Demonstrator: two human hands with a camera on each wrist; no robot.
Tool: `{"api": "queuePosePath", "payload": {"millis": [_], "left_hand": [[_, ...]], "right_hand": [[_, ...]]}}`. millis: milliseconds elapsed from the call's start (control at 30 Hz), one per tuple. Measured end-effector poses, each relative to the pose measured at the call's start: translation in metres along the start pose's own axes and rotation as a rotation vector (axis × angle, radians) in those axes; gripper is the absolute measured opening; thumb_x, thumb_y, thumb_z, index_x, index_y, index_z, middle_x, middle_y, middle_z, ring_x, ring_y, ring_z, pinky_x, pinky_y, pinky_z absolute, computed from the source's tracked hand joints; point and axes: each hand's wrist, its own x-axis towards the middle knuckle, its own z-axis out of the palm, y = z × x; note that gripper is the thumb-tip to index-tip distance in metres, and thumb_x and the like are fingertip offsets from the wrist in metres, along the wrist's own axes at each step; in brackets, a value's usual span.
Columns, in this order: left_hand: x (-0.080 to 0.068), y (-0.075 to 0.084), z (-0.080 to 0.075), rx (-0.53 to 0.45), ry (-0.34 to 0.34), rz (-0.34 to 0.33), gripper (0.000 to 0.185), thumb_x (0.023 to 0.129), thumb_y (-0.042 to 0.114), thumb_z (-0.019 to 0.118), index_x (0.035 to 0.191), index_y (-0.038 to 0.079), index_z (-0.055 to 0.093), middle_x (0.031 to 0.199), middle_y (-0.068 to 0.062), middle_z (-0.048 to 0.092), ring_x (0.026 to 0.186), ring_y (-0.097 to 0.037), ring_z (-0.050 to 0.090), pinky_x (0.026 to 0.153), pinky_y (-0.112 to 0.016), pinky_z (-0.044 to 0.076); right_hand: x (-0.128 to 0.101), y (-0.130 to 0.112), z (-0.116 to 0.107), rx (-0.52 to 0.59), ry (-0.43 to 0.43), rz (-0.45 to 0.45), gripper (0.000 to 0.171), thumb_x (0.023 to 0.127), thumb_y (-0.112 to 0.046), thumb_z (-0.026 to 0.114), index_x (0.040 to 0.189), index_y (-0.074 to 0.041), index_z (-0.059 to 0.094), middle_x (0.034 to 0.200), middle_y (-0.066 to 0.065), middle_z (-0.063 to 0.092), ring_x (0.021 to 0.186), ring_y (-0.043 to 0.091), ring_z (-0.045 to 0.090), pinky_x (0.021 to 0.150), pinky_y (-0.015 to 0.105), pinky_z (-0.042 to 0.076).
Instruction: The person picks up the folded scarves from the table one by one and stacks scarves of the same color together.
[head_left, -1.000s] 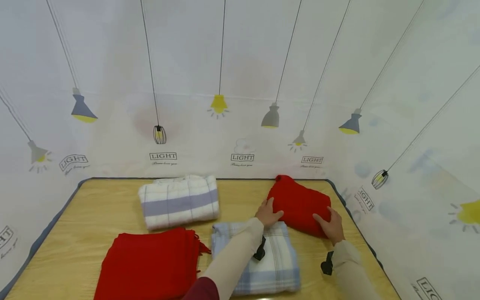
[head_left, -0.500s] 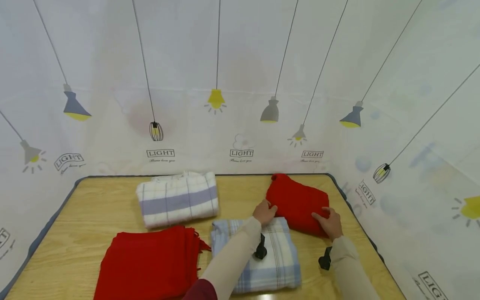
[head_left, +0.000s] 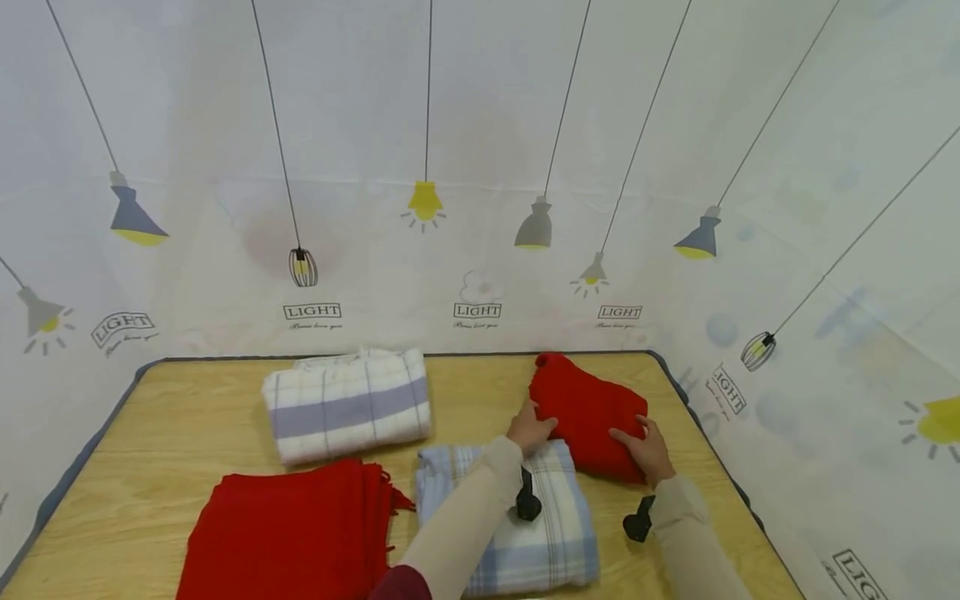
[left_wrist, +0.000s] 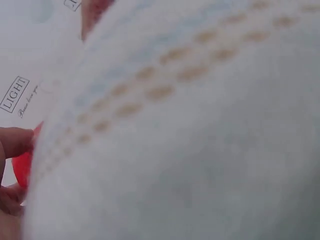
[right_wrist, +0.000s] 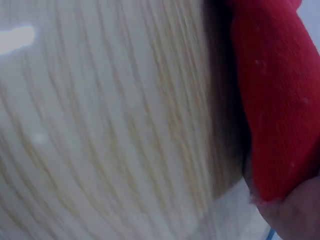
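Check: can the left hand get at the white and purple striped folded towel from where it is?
Probably yes. The left hand grips the red folded cloth; the striped towel lies to its left across bare table, nothing between.

**Red folded cloth at the far right of the surface**

The red cloth (head_left: 588, 412) is a plain, bright red bundle, folded into a thick, roughly rectangular pad with soft, rounded edges. It lies flat on the wooden surface (head_left: 187, 417) toward the far right corner, turned at a slant, with a small rounded lump of fabric at its far left corner. Its near left corner overlaps the far edge of the blue plaid cloth (head_left: 525, 533). The left hand (head_left: 529, 429) grips its left edge and the right hand (head_left: 643, 450) its near right edge (the weave shows as a fine, slightly fuzzy knit in the right wrist view).
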Motion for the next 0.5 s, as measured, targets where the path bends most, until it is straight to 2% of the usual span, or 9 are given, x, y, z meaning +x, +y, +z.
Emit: {"api": "queuePosePath", "payload": {"millis": [100, 233, 333, 500], "left_hand": [[0.000, -0.003, 0.003, -0.069, 0.040, 0.017, 0.034, 0.091, 0.015, 0.059, 0.121, 0.001, 0.049, 0.129, -0.022, 0.054, 0.117, -0.034, 0.053, 0.094, -0.044, 0.045], [-0.002, 0.000, 0.004, -0.117, 0.122, 0.107, 0.024, 0.088, 0.004, 0.058, 0.111, 0.002, 0.053, 0.121, -0.021, 0.058, 0.110, -0.033, 0.056, 0.088, -0.042, 0.047], [-0.006, 0.006, 0.002, -0.136, 0.174, 0.177, 0.022, 0.086, 0.000, 0.056, 0.108, 0.001, 0.054, 0.117, -0.021, 0.059, 0.109, -0.034, 0.056, 0.089, -0.043, 0.046], [-0.007, 0.022, -0.004, -0.141, 0.212, 0.213, 0.020, 0.088, 0.000, 0.056, 0.108, 0.002, 0.055, 0.117, -0.018, 0.059, 0.112, -0.034, 0.056, 0.092, -0.044, 0.046]], "right_hand": [[-0.003, 0.001, 0.001, 0.027, 0.023, -0.024, 0.080, 0.089, -0.024, 0.063, 0.149, 0.002, 0.015, 0.153, 0.031, 0.011, 0.136, 0.047, 0.023, 0.111, 0.057, 0.023], [-0.003, -0.001, -0.002, 0.030, 0.068, -0.080, 0.074, 0.090, -0.018, 0.062, 0.148, -0.001, 0.020, 0.151, 0.030, 0.019, 0.132, 0.045, 0.029, 0.108, 0.058, 0.028], [-0.001, -0.008, -0.003, 0.037, 0.082, -0.125, 0.071, 0.092, -0.017, 0.061, 0.148, -0.004, 0.022, 0.149, 0.028, 0.024, 0.129, 0.045, 0.034, 0.105, 0.059, 0.031], [0.000, -0.025, -0.010, 0.062, 0.128, -0.175, 0.067, 0.093, -0.014, 0.060, 0.149, -0.006, 0.025, 0.149, 0.027, 0.028, 0.129, 0.043, 0.036, 0.105, 0.058, 0.032]]}}
